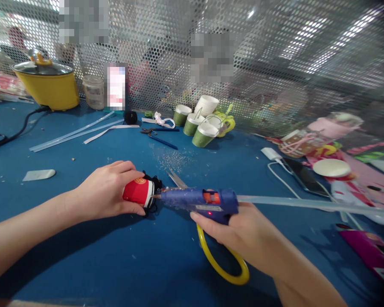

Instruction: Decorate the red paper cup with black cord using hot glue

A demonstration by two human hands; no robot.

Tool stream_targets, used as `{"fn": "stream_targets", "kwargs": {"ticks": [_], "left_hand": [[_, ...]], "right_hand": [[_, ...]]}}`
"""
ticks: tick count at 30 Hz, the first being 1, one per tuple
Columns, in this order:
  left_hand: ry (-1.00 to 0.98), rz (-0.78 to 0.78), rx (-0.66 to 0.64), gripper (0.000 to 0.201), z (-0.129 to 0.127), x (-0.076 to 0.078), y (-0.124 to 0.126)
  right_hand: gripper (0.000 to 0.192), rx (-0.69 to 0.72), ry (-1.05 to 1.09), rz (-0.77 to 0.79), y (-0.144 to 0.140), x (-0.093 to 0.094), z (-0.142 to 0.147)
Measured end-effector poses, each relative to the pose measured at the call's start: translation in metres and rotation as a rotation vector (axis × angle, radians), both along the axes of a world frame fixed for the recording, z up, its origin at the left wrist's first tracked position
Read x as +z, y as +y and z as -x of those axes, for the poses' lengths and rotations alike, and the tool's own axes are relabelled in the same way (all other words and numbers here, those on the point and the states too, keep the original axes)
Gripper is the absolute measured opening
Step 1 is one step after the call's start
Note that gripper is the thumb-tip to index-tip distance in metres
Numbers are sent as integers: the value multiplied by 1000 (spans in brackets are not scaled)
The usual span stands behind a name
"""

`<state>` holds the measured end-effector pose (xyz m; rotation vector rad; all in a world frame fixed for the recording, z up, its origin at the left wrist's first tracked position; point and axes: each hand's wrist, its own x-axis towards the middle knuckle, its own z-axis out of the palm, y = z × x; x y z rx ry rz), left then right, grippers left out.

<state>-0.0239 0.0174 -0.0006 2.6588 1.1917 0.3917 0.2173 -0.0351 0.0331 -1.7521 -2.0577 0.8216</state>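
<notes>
My left hand [112, 187] is closed around a small red paper cup [137, 192] with a gold emblem and a white rim, lying on its side. Black yarn [156, 181] trails about the cup's rim end. In my right hand [240, 230] is a blue hot glue gun [195, 200], its small red light lit. The nozzle points left and meets the cup at the white rim; whether glue is flowing I cannot tell. A long clear glue stick [307, 204] sticks out of the gun's back. Below the gun lie yellow-handled scissors [222, 273], partly covered by gun and hand.
Green-wrapped paper cups [205, 135], pliers [161, 138], spare glue sticks [70, 135] and a black yarn ball [130, 117] stand farther back. At left is a yellow electric pot [51, 89] with its cord. A phone [304, 177] and cable lie right. Behind rises a perforated metal screen [166, 55].
</notes>
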Motion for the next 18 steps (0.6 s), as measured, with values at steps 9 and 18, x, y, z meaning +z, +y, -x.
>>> {"fn": "stream_targets", "kwargs": {"ticks": [9,18], "left_hand": [[-11,-22,-11,60,0,-2,0],[36,-16,-8,62,0,0,-1]], "right_hand": [[20,-13,33,-6,1,1,2],[22,-22,33,20,2,0,1]]}}
